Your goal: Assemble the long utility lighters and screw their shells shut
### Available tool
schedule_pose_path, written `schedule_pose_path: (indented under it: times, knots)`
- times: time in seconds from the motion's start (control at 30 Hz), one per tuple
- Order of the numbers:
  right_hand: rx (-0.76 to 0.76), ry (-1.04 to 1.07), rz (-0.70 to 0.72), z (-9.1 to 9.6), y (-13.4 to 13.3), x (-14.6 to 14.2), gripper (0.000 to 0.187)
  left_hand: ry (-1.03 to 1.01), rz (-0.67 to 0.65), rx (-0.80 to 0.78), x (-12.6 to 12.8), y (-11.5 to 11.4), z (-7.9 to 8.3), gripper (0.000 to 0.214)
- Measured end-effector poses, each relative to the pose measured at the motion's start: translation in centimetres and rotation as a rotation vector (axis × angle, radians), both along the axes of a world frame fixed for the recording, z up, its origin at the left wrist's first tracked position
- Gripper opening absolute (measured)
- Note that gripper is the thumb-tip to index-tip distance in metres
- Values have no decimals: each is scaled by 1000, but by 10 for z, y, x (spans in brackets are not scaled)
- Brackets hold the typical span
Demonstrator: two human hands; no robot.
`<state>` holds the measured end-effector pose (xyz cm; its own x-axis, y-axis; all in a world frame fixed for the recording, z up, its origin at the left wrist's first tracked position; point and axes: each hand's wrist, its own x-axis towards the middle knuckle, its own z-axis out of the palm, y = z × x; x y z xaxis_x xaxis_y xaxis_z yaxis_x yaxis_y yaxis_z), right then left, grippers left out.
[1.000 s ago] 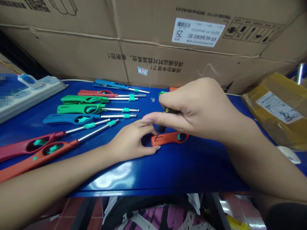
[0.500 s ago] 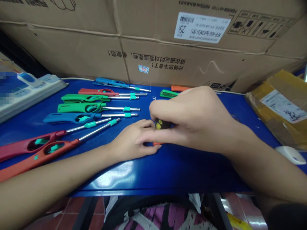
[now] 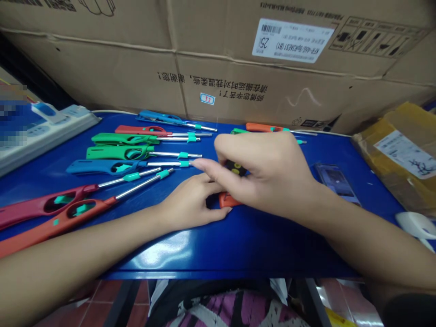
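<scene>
My right hand (image 3: 269, 170) is curled round a black and yellow handle (image 3: 235, 167), which looks like a screwdriver's; its shaft is hidden below the hand. The thumb stretches out to the left. Beneath it, my left hand (image 3: 194, 202) presses an orange lighter (image 3: 227, 200) against the blue table, with thumb and fingers around its near end. Most of that long lighter is covered by my right hand. To the left lie several long-necked lighters: a blue one (image 3: 105, 167), a green one (image 3: 116, 152), a dark red one (image 3: 51, 206) and an orange-red one (image 3: 61, 225).
A big cardboard box (image 3: 218, 59) walls off the table's back. Behind my right hand is another orange lighter (image 3: 265, 127). A phone-like item (image 3: 335, 181), a white object (image 3: 413, 224) and a taped parcel (image 3: 402, 159) stand right. A power strip (image 3: 57, 131) lies left.
My right thumb has lifted and swung left, away from the handle. The wrist has turned, uncovering more of the orange lighter and the phone-like item. My left hand stays in place.
</scene>
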<state>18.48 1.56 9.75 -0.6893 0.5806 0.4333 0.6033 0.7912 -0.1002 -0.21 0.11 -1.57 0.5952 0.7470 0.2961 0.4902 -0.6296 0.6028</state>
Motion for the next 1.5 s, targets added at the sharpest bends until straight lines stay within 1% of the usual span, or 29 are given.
schedule_pose_path:
  times: [0.03, 0.1, 0.13, 0.2, 0.27, 0.3, 0.37, 0.43, 0.47, 0.5, 0.57, 0.6, 0.63, 0.7, 0.77, 0.83, 0.9, 1.0, 1.07, 1.1, 1.13, 1.17, 1.23, 1.27, 1.3, 1.33, 1.4, 1.47, 1.5]
  knots:
    - [0, -18, -44, 0, -2, -1, 47, 0, -1, -2, 0, 0, 1, 31]
    - [-50, -50, -92, 7, -6, 4, 39, 6, 0, -10, 1, -1, 2, 30]
    - [-103, -78, -65, 12, -8, 9, 31, 11, 3, -14, 1, -2, 2, 28]
    - [-216, -164, 105, 23, -11, 19, 25, 20, 8, -21, 0, -3, 3, 23]
    - [-261, -218, 188, 30, -11, 26, 21, 24, 13, -20, 0, -4, 3, 22]
    - [-248, -240, 195, 31, -11, 27, 20, 26, 13, -19, 0, -4, 3, 21]
    - [-144, -239, 128, 29, -9, 24, 19, 28, 5, -19, 0, -4, 3, 22]
    - [-18, -197, -13, 22, -6, 16, 30, 34, -9, -20, 0, -3, 3, 24]
    - [-11, -194, -84, 19, -5, 12, 37, 38, -14, -22, 0, -2, 3, 26]
    - [1, -181, -119, 16, -3, 8, 47, 42, -16, -23, 0, -2, 3, 27]
    - [7, -171, -155, 14, -2, 5, 53, 47, -16, -26, -1, -1, 3, 28]
    - [-2, -162, -143, 14, -2, 6, 51, 46, -15, -26, -1, -1, 2, 29]
    - [-27, -153, -109, 16, -3, 9, 44, 43, -13, -26, -1, -1, 2, 28]
    - [-119, -139, 9, 20, -4, 15, 31, 33, -10, -22, -1, -2, 2, 26]
    - [-218, -145, 134, 23, -5, 21, 25, 23, -7, -17, 0, -4, 3, 23]
    - [-256, -162, 193, 24, -6, 21, 20, 15, -2, -13, 1, -5, 4, 24]
    - [-181, -181, 146, 20, -7, 16, 26, 11, 0, -12, 1, -5, 5, 28]
    - [-9, -193, -40, 13, -6, 6, 44, 13, -8, -15, 0, -4, 3, 31]
    - [1, -176, -101, 13, -5, 5, 46, 21, -14, -14, -1, -2, 2, 30]
    - [-34, -170, -90, 15, -5, 7, 42, 24, -16, -13, -1, -2, 1, 28]
    - [-80, -162, -48, 18, -4, 10, 35, 26, -17, -12, -2, -1, 1, 27]
    - [-150, -165, 28, 22, -5, 14, 28, 27, -17, -9, -2, 0, 0, 24]
    - [-295, -173, 242, 30, -5, 23, 23, 26, -22, -5, -2, 0, 0, 18]
    - [-359, -206, 315, 33, -6, 27, 22, 25, -26, -3, -2, 0, 0, 16]
    - [-384, -218, 348, 34, -7, 28, 21, 23, -30, -4, -2, 0, 1, 14]
    - [-376, -234, 349, 34, -7, 28, 20, 22, -30, -6, -2, 0, 1, 13]
    - [-249, -241, 257, 29, -7, 22, 19, 20, -16, -11, -1, -1, 1, 17]
    - [-52, -232, 85, 21, -6, 13, 27, 18, 8, -17, 0, -3, 1, 23]
    - [4, -226, 0, 17, -5, 9, 33, 19, 16, -20, 1, -3, 1, 25]
